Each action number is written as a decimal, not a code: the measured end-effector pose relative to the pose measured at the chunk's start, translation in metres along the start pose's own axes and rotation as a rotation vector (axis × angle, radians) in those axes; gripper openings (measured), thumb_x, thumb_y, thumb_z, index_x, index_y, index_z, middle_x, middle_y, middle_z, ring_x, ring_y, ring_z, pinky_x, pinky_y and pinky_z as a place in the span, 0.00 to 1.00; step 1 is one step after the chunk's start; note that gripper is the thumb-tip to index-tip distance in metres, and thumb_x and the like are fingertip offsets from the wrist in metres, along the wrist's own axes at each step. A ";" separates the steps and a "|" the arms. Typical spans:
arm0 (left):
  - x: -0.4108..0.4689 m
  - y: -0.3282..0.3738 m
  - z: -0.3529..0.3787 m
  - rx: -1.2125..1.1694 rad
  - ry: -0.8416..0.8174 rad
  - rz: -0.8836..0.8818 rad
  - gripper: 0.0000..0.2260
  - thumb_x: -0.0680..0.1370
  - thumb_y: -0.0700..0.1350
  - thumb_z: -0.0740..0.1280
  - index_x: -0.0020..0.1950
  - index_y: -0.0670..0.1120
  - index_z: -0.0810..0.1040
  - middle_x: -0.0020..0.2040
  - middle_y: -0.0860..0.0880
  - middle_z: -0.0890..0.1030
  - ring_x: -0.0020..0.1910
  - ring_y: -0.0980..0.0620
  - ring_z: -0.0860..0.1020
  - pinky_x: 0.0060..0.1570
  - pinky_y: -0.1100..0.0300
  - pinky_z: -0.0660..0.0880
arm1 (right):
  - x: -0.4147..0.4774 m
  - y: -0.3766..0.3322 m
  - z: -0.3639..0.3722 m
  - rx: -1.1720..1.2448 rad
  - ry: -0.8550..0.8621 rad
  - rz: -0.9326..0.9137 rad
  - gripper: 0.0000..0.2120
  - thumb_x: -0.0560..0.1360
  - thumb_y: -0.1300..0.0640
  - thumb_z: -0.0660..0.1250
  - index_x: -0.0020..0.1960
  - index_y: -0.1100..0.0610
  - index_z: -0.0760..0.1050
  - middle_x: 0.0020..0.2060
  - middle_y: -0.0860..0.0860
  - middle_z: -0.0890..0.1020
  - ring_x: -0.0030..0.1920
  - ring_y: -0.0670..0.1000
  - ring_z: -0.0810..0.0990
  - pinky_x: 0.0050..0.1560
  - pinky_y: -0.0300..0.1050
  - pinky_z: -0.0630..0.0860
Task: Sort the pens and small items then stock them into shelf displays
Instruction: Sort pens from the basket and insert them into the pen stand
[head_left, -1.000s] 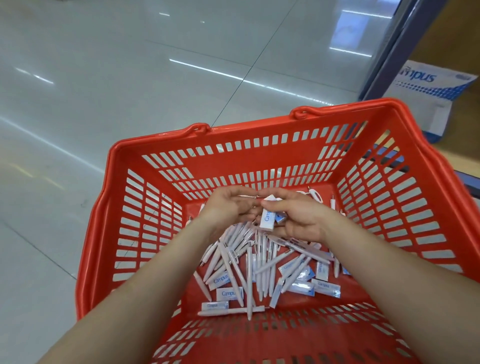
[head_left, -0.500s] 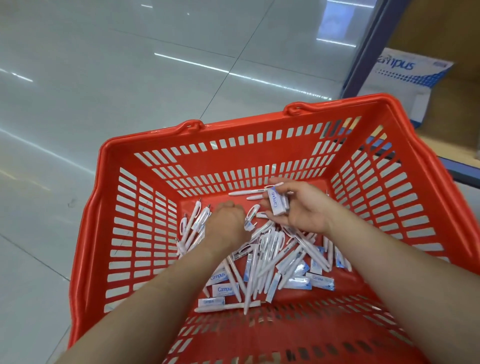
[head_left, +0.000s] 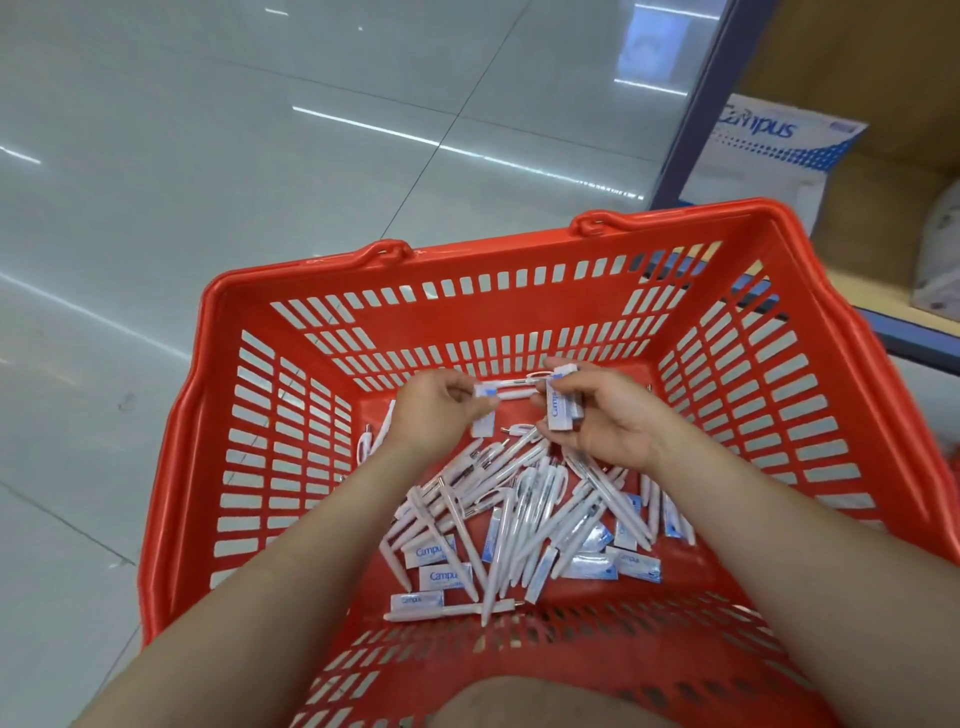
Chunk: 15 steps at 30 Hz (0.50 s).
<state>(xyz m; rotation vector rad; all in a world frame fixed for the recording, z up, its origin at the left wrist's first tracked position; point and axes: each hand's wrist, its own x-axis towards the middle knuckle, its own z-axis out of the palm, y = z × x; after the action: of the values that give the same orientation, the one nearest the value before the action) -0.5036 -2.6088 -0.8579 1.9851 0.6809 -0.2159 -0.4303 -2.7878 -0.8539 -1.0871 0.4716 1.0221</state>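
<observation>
White click pens (head_left: 519, 512) lie tangled on the bottom of a red slatted basket (head_left: 467, 252), mixed with small items (head_left: 441, 576) in white and blue (several printed "Campus"). Above the heap, near the basket's far wall, the left hand (head_left: 431, 410) pinches one white-and-blue piece (head_left: 485, 391) at its fingertips. The right hand (head_left: 608, 423), close beside it, clamps a small stack (head_left: 563, 408) of Campus-labelled blocks. The basket stands on a glossy tiled floor (head_left: 208, 156) next to a wooden shelf (head_left: 883, 208), which holds a Campus package (head_left: 769, 150).
</observation>
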 end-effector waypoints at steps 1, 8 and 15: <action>-0.001 0.006 0.000 -0.134 -0.028 -0.043 0.10 0.71 0.45 0.75 0.48 0.41 0.81 0.43 0.47 0.83 0.41 0.52 0.81 0.44 0.60 0.79 | -0.002 0.000 0.001 -0.024 -0.047 0.009 0.18 0.76 0.65 0.65 0.64 0.56 0.73 0.46 0.55 0.81 0.51 0.55 0.81 0.57 0.60 0.76; -0.012 0.021 0.016 -0.295 -0.248 -0.067 0.08 0.77 0.34 0.66 0.54 0.41 0.78 0.47 0.41 0.83 0.43 0.46 0.84 0.48 0.53 0.81 | -0.004 0.008 0.004 -0.293 -0.107 0.059 0.22 0.73 0.69 0.69 0.63 0.53 0.74 0.49 0.59 0.82 0.49 0.59 0.83 0.50 0.56 0.81; -0.041 -0.009 0.019 1.063 -0.547 0.337 0.05 0.71 0.39 0.66 0.43 0.45 0.81 0.42 0.47 0.83 0.42 0.47 0.81 0.39 0.56 0.77 | -0.001 0.005 0.002 -0.414 0.024 0.040 0.24 0.69 0.68 0.74 0.61 0.51 0.74 0.49 0.57 0.84 0.44 0.55 0.85 0.48 0.53 0.82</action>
<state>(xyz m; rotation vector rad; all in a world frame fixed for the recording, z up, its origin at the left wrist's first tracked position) -0.5403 -2.6369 -0.8564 2.7904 -0.2152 -1.0292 -0.4358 -2.7862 -0.8549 -1.4631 0.3074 1.1738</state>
